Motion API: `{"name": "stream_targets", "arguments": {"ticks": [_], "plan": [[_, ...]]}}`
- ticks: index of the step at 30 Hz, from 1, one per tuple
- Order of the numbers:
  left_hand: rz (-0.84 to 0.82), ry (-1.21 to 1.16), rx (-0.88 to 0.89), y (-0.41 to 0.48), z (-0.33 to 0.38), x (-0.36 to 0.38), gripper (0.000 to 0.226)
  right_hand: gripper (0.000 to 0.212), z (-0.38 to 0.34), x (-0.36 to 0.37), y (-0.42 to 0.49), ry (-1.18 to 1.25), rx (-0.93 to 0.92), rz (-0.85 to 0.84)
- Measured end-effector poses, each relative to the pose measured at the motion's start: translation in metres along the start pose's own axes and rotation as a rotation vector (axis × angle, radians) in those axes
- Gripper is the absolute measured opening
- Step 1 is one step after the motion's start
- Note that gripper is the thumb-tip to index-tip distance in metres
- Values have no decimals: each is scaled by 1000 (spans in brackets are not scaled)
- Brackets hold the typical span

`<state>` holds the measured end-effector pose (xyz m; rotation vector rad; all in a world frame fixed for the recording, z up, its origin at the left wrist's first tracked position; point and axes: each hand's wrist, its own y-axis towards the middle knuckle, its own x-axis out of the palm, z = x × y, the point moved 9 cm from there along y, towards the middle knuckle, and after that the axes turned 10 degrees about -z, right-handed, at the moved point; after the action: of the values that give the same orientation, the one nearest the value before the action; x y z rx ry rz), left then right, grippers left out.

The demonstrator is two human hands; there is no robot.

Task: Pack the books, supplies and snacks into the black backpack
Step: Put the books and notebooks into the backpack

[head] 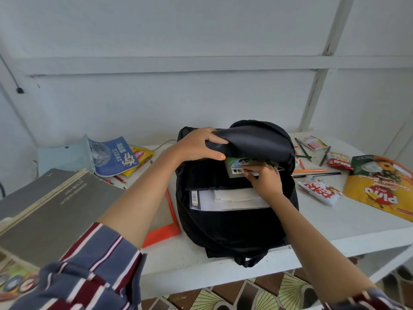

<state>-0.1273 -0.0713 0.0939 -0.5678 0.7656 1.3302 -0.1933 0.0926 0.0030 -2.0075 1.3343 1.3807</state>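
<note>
Fingers of the left hand (201, 144) are curled round the edge of the top flap (257, 142) of the black backpack (234, 222), which is held lifted so that the main compartment is open. The backpack lies on the white table (335, 224), at the middle of its near edge. A small green-covered book (234, 167) is pinched by the right hand (264, 179) at the far end of the opening, just under the raised flap, with part of its cover hidden by the fingers. Nearer in the same compartment, a white book (234, 198) with a barcode at its left end is seen lying flat. On the left of the table, a stack of grey books (55, 209) is placed near, with an orange-edged board (167, 229) between it and the backpack; farther off, a blue book (114, 156) is laid over a yellow snack packet (143, 156). On the right, pencils (310, 170) are scattered just beside the backpack, a red-and-white snack packet (319, 190) lies near them, and a large yellow snack bag (380, 186) is spread at the right end.
</note>
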Motion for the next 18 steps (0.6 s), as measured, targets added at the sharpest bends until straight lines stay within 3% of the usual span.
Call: {"name": "stream_targets", "arguments": {"ticks": [12, 18], "plan": [[-13, -3, -10, -3, 0, 3, 44, 27, 8, 3, 16, -3, 82, -36], [-51, 1, -55, -9, -7, 14, 38, 49, -9, 14, -9, -155, 16, -144]]}}
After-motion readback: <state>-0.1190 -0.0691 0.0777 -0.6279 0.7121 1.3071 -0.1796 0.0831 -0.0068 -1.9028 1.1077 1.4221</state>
